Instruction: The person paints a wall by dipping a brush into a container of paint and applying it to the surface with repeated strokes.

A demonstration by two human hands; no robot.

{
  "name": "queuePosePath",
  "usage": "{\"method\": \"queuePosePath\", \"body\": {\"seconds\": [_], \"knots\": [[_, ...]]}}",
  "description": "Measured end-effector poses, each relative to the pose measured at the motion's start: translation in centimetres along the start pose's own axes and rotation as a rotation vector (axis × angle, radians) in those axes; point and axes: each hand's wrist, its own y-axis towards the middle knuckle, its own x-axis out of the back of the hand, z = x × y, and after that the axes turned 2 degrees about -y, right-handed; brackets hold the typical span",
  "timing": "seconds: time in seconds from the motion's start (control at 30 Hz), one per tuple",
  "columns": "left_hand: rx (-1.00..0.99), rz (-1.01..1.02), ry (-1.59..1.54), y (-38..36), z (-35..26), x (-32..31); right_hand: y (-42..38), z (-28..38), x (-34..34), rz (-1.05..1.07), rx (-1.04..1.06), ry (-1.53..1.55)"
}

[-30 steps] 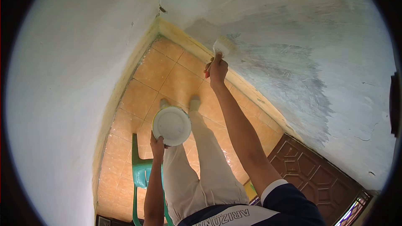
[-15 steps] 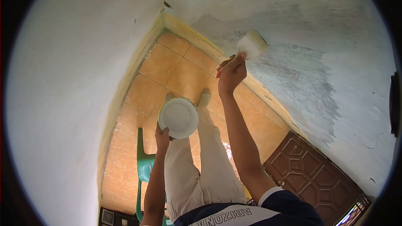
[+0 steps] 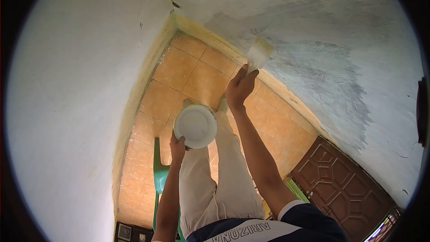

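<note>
While clasped in the right hand [image 3: 240, 88], brush [image 3: 257, 58] with bristles [image 3: 264, 45] beyond the fingertips [image 3: 255, 73]

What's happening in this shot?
A person is brushing a coating onto a wall. Their right hand grips a wide paintbrush near a patchy grey area. The left hand holds a round container with whitish contents over the tiled floor.

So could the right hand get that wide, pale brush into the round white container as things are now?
Probably yes: the left hand holds the round white container open side up, and nothing shows between it and the right hand, which grips the wide, pale brush.
</note>
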Motion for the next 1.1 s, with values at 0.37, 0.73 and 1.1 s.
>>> {"method": "queuePosePath", "body": {"seconds": [0.37, 0.73, 1.1], "knots": [[-0.057, -0.005, 0.04, 0.1, 0.6, 0.1, 4.1, -1.5, -3.7, -0.065, 0.111, -0.293], [-0.054, -0.031, 0.041, 0.1, 1.3, 0.3, 0.9, -2.4, -3.3, 0.133, 0.011, -0.023], [-0.007, 0.02, 0.053, 0.0, 1.2, -0.7, 3.4, 3.5, 0.0, 0.073, -0.493, 0.67]]}}
